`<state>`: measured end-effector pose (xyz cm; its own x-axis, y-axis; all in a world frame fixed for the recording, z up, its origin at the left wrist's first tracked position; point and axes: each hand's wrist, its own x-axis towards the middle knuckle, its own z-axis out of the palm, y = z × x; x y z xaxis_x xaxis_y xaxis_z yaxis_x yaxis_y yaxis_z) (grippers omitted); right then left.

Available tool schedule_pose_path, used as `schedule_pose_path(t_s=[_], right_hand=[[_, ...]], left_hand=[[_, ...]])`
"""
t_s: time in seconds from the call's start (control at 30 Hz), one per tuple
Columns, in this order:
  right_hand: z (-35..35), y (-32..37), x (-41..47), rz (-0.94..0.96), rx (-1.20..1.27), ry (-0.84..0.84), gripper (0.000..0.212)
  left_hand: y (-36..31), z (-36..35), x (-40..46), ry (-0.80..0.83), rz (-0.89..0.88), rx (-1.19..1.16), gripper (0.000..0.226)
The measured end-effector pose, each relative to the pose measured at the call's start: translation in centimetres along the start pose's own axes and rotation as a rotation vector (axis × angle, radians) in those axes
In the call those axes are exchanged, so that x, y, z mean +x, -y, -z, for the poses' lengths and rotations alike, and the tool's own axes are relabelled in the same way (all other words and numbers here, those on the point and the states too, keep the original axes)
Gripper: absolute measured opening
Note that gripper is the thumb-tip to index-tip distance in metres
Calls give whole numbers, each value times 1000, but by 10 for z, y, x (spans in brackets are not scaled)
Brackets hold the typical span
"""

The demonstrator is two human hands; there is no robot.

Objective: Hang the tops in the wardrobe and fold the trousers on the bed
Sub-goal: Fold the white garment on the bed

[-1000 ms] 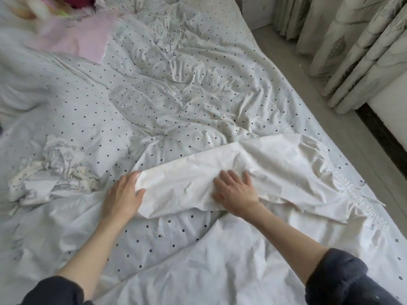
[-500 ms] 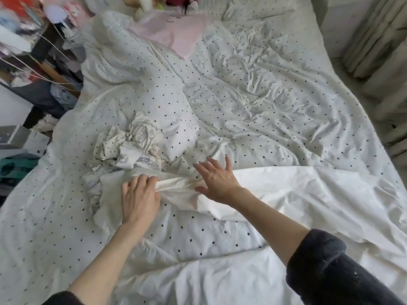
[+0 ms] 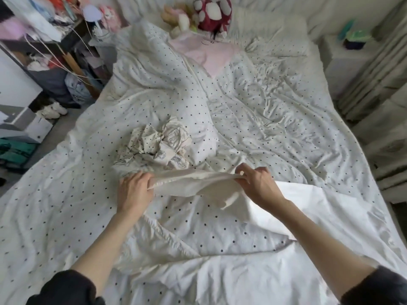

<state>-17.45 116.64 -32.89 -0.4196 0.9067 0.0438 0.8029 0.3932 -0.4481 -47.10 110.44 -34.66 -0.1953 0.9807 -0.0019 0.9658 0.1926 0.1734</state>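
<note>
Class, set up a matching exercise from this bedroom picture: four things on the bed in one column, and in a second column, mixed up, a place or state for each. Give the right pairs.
Things
1. white trousers
2. crumpled patterned garment
3. pink garment
4. red and white plush toy

Places or states
A. lying flat near the head of the bed
B. gripped at one end by both hands
C. bunched in a heap mid-bed, just beyond the hands
D. sitting at the very top of the bed

Pairs: 1-B, 2-C, 3-A, 4-D
</note>
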Motion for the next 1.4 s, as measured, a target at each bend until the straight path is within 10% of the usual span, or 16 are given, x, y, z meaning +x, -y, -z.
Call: schedule_pose_path(t_s=[0.33, 0.6, 1.03, 1.4], right_hand=[[48, 26, 15, -203, 163, 282, 49], [19, 47, 79, -392, -83, 78, 30], [-137, 73, -55, -316, -102, 556, 45], [-191, 113, -107, -12, -307, 659, 48]], left_hand=[[64, 117, 31, 708, 50, -355, 10], [79, 94, 89, 18, 115, -308, 40], [135, -75, -14, 477, 332, -524, 30], [158, -123, -123, 853, -163, 6, 88]])
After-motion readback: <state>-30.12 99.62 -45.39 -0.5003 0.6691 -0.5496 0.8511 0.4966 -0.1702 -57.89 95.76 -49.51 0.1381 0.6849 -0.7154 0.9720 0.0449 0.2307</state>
